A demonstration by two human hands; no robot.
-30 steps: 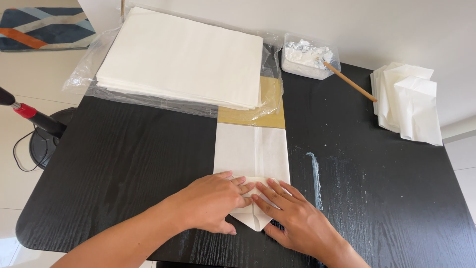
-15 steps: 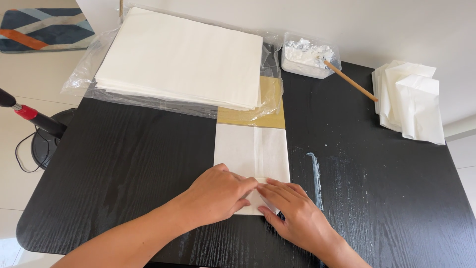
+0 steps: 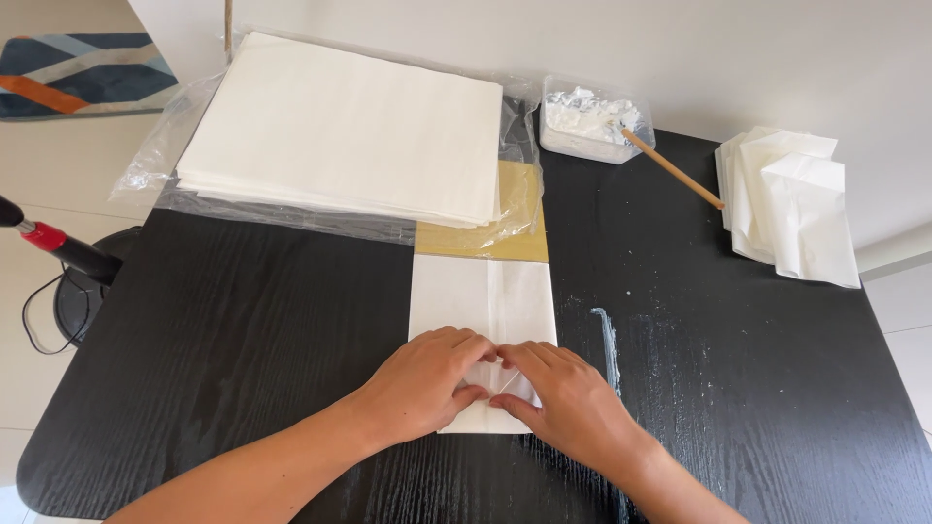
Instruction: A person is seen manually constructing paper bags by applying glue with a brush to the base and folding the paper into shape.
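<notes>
— What lay at the left?
— A stack of white sheets [image 3: 340, 131] on clear plastic, with bare black tabletop [image 3: 223, 320] below it, open to the edge.
— And the hands?
— The left hand [image 3: 427, 383] and right hand [image 3: 568, 403] pressed flat, grip holding nothing, fingertips meeting on the folded white paper [image 3: 482, 301] near the front edge.
— Further right?
— A glue tub [image 3: 587, 121], then finished paper bags [image 3: 791, 199] at the far edge.

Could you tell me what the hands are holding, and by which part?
Both the left hand and right hand press flat on the near end of the white folded paper; nothing is lifted.
</notes>
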